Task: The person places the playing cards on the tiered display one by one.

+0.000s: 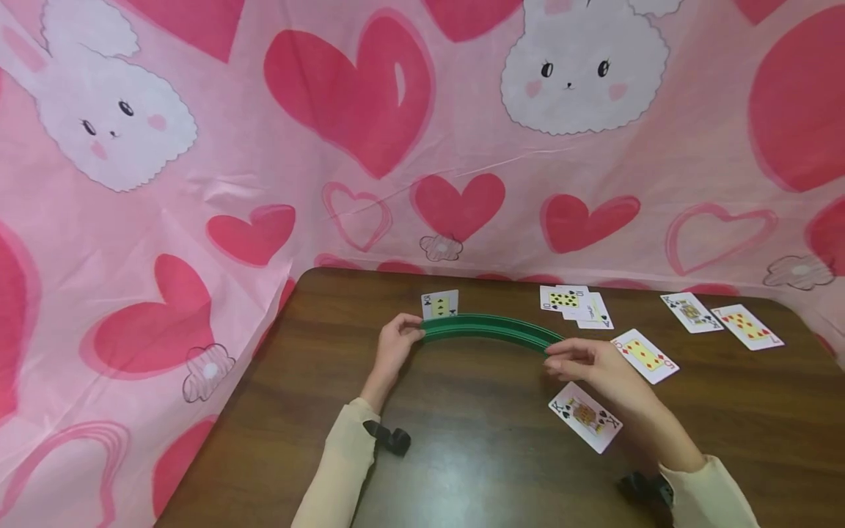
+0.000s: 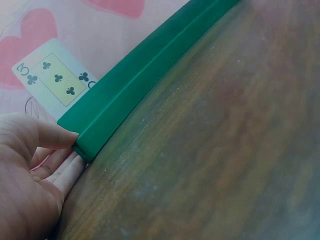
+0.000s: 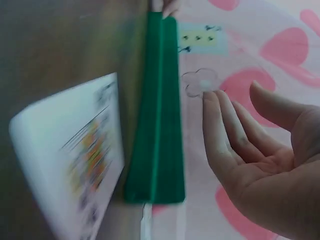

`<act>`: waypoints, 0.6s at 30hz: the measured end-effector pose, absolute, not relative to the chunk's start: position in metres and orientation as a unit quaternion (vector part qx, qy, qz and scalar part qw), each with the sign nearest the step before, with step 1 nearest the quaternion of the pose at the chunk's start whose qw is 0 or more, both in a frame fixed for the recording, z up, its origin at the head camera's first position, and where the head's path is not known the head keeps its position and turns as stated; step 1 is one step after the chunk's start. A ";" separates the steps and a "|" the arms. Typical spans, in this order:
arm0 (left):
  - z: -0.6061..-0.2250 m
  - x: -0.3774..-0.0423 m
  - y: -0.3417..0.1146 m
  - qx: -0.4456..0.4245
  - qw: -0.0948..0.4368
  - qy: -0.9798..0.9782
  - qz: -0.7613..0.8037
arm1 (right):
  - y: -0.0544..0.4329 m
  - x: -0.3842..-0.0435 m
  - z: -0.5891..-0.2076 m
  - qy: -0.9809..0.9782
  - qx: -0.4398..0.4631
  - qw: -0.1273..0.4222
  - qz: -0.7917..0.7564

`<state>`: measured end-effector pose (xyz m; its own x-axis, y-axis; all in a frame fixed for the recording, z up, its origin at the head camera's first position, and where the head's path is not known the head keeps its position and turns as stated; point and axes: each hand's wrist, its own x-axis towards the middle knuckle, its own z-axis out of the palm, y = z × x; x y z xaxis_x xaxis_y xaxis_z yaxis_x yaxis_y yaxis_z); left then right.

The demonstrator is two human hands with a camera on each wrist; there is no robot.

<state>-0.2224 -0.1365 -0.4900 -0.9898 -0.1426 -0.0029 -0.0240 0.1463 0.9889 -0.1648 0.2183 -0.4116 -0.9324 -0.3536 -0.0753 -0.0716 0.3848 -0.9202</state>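
Note:
A curved green playing card holder [image 1: 488,326] lies across the table, its grooves running lengthwise. My left hand [image 1: 394,343] pinches its left end between thumb and fingers. Upright at that end stands a three of clubs [image 2: 56,77], its lower edge hidden by the holder. My right hand [image 1: 594,367] is beside the holder's right end; in the right wrist view its fingers [image 3: 240,125] are loosely bent with nothing between them. Below the right hand is a king of spades [image 1: 585,416], blurred in the right wrist view. A five of diamonds [image 1: 645,356] lies just beyond that hand.
Several cards lie face up toward the back: an overlapping group with a ten of spades [image 1: 564,299] on top, a king [image 1: 691,313] and a seven of diamonds [image 1: 751,327]. Behind the brown table [image 1: 462,455] hangs a pink cloth [image 1: 488,154] with hearts and rabbits.

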 end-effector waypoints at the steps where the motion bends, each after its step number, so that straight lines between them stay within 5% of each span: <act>1: -0.490 -0.223 -0.137 0.054 0.047 -0.755 -0.651 | 0.223 -0.163 -0.415 0.823 -0.132 0.143 -0.533; 18: -0.492 -0.225 -0.140 0.048 0.047 -0.755 -0.653 | 0.238 -0.147 -0.441 0.948 -0.133 0.110 -0.269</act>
